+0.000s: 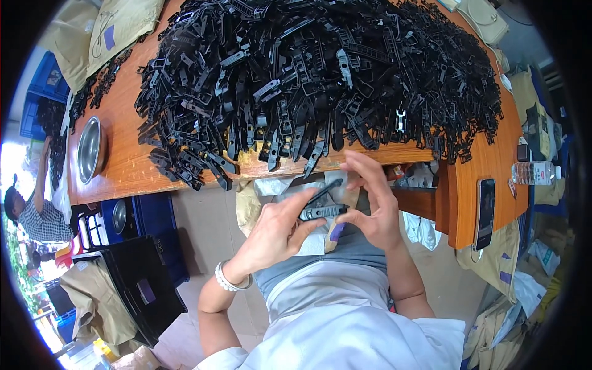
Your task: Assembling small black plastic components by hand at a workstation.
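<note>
Over my lap, just off the table's front edge, my left hand [274, 231] grips a black plastic clip-like part [322, 212] with a ridged face between thumb and fingers. A slim black arm [327, 190] slants up from beside it; whether the two are joined I cannot tell. My right hand [376, 213] is on the other side, thumb at or very near the part's right end. Its fingers are raised, curved and apart from the thumb. Beyond both hands, a big heap of similar black plastic parts [296, 80] covers much of the wooden table [126, 163].
A metal bowl [91, 151] stands at the table's left. On the right lie a phone [486, 213] and a clear bottle [535, 173]. Below left is a black crate [139, 287]; paper sacks [102, 302] lean there. Another person [43, 209] works at far left.
</note>
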A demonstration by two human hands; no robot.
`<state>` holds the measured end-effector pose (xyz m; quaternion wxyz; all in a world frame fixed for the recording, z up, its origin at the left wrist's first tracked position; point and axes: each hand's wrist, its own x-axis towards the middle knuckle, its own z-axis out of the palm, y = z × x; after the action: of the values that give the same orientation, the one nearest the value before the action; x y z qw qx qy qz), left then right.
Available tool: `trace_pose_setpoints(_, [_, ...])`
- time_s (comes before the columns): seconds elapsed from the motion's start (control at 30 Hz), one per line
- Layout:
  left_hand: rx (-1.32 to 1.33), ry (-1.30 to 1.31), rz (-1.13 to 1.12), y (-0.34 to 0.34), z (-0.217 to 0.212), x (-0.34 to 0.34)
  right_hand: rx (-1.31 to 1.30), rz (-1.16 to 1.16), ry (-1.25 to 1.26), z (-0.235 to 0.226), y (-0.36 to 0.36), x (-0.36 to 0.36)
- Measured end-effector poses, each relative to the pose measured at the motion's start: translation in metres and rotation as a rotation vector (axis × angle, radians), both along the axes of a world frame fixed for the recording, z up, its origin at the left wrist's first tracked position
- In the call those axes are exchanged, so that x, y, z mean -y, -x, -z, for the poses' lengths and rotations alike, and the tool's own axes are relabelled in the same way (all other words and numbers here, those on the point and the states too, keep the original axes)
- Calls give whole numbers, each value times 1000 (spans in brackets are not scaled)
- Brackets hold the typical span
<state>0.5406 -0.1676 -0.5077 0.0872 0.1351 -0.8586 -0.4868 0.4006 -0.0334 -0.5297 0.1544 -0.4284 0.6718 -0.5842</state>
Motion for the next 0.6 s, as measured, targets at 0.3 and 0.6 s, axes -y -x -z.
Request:
trace_pose_setpoints(0.3, [13,-213,-34,-7,9,-6,63,-231,-44,9,5,-4])
trace_pose_setpoints(0.6, [-166,143,-319,-31,14,49,224,-178,-217,29,-18,-6])
